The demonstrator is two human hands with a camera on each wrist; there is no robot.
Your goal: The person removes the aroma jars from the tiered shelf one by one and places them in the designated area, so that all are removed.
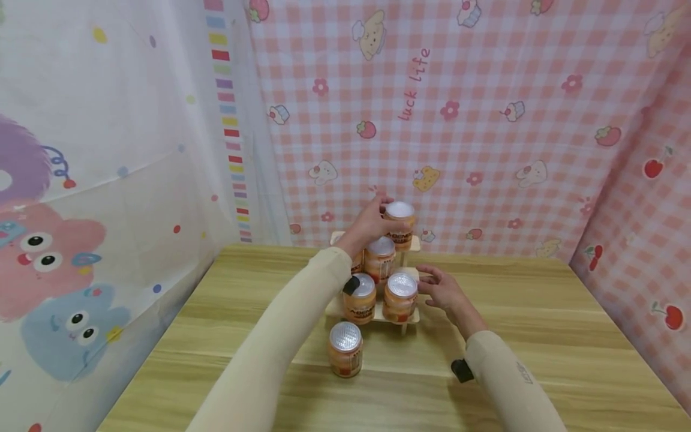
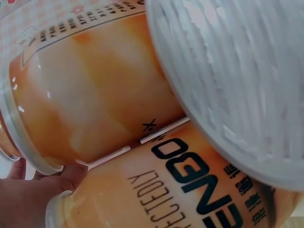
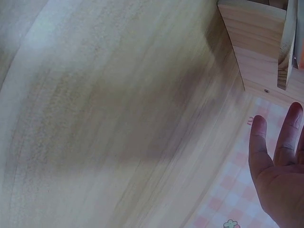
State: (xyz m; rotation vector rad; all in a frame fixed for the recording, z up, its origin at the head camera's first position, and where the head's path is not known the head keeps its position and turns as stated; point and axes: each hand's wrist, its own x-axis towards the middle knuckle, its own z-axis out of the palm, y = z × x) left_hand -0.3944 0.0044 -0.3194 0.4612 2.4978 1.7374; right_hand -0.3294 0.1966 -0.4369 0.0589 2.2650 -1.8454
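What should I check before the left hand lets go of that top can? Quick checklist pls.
1. Left hand grips the top can: ok.
2. Top can upright: ok.
3. Top can fully seated on the top tier of the wooden rack: cannot tell, the base is hidden.
4. Right hand open beside the rack, holding nothing: ok.
5. Lower-tier cans upright: ok.
6. Lone can on the table stands apart from the rack: ok.

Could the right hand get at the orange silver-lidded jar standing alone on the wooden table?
Probably yes: the right hand is open beside the rack, and bare wooden table separates it from the lone orange jar.
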